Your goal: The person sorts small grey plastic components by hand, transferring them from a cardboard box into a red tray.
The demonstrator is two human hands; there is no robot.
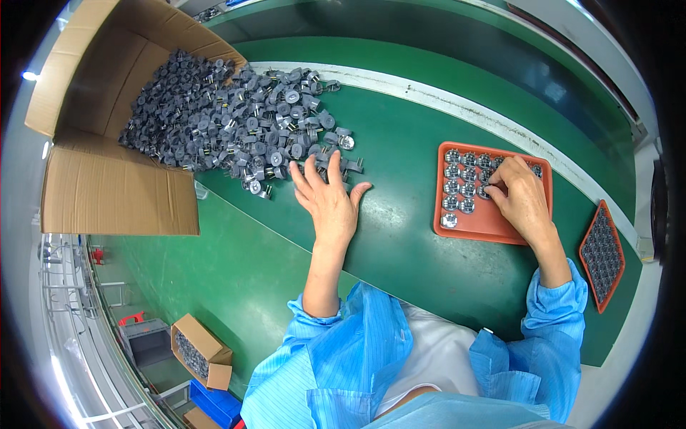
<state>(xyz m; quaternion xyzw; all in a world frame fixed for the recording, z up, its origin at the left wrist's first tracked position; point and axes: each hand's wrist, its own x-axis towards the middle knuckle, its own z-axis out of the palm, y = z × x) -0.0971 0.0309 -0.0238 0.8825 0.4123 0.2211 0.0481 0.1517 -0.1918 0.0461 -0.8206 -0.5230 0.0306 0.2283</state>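
Observation:
My left hand (330,200) is open, fingers spread, its fingertips at the near right edge of a big heap of small round grey parts with metal pins (250,121). Some loose parts lie just beyond these fingers. Over an orange-red tray (475,231) on the right, my right hand (520,196) is closed in a pinch, thumb and forefinger together at a small round part (484,191). Rows of such parts stand in the tray's left and far portions, their shiny metal sides showing. My right hand hides part of the rows.
A large cardboard box (121,189) lies on its side, the heap spilling onto the green table (400,207). A second filled tray (602,256) stands at the far right. A pale rail (429,96) borders the table's far side. A smaller carton (200,350) and blue bin (214,404) sit lower left.

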